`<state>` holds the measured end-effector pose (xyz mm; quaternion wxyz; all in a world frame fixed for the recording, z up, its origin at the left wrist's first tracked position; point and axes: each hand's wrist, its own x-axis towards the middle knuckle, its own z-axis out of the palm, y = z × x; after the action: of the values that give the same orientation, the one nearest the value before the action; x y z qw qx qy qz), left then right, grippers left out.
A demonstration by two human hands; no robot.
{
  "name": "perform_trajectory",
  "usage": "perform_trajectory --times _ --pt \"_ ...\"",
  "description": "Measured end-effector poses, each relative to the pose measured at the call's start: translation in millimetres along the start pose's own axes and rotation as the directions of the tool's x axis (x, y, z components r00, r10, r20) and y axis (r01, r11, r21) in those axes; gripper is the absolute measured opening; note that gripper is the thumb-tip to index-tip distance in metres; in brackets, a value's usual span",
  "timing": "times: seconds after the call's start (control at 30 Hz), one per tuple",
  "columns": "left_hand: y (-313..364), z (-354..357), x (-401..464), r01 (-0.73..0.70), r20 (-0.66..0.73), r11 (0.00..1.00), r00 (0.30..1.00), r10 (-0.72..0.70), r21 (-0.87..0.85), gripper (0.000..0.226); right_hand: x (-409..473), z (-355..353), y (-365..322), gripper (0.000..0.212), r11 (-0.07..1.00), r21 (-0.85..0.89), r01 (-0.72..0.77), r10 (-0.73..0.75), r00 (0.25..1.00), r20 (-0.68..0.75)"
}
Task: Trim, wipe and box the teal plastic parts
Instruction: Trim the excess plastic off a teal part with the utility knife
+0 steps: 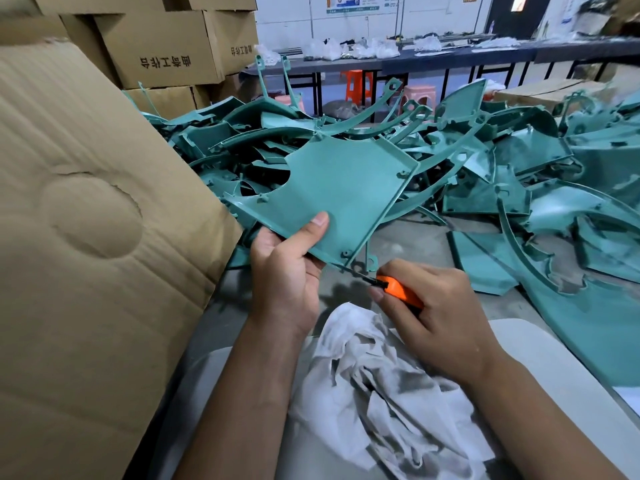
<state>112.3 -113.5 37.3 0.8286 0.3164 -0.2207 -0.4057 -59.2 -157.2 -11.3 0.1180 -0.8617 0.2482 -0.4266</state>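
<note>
Grey floor [408, 244], stacked cartons [162, 46]

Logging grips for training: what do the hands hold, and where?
Left hand grips the flat teal plastic panel at its near edge; right hand holds the orange utility knife by its handle.

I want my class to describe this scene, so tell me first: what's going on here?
A person is trimming a teal plastic part. The left hand holds it up by its lower edge, thumb on its face. The right hand holds an orange cutter with its dark tip at the part's bottom corner. A grey-stained white rag lies in the lap, a pile of teal parts lies ahead, and a cardboard box stands at the left.
</note>
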Motion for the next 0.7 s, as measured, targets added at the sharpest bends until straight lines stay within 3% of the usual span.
perform_trajectory --times 0.17,0.43,0.7 --pt "-1.7 0.0 -1.9 0.019 -0.002 1.0 1.0 -0.019 -0.004 0.048 -0.3 0.2 2.5 0.022 0.999 -0.05 -0.017 0.014 0.999 -0.051" --pt "3.2 -1.7 -5.1 0.028 0.023 1.0 0.999 -0.028 -0.008 0.051 0.9 -2.9 6.1 0.027 0.996 -0.08 -0.03 0.012 0.977 -0.214" --pt "6.0 2.1 -7.7 0.052 0.034 0.999 0.998 -0.051 -0.015 0.06 0.1 -2.5 7.8 0.022 0.992 -0.117 -0.049 0.015 0.96 -0.281"
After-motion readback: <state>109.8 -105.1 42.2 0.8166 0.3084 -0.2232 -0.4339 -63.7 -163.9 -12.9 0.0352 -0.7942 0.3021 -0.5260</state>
